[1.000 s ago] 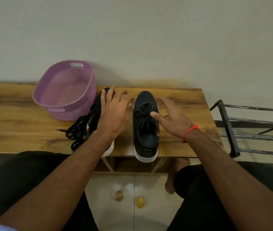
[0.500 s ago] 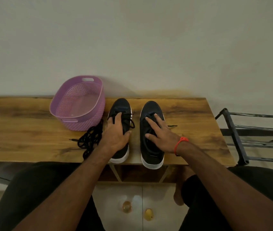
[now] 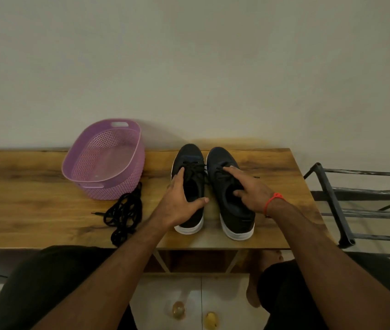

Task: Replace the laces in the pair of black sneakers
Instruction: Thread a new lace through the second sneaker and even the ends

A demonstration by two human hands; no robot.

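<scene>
Nearest the person, in front of the wooden bench (image 3: 34, 210), the lap in dark trousers fills the bottom of the view, and both bare forearms reach forward over the bench's front edge. On the bench, near its right end, the two black sneakers stand side by side with white heels toward the person and toes toward the wall (image 3: 213, 79). The left hand (image 3: 177, 201) lies over the left sneaker (image 3: 190, 186), its fingers straight and released, the forefinger reaching up to the laces and the thumb spread across the shoe's opening toward the other shoe. The right hand (image 3: 252, 191), with a red thread band (image 3: 272, 202) at the wrist, rests on the right sneaker (image 3: 234, 206), fingers likewise extended and grasping nothing, the tips lying along the laced part. Left of the left sneaker a loose heap of black laces (image 3: 125, 213) lies on the bench. Just beyond that heap, touching it, stands a purple perforated basket (image 3: 117, 186), nearer the wall. Off the bench's right end stands a dark metal rack (image 3: 339, 206).
</scene>
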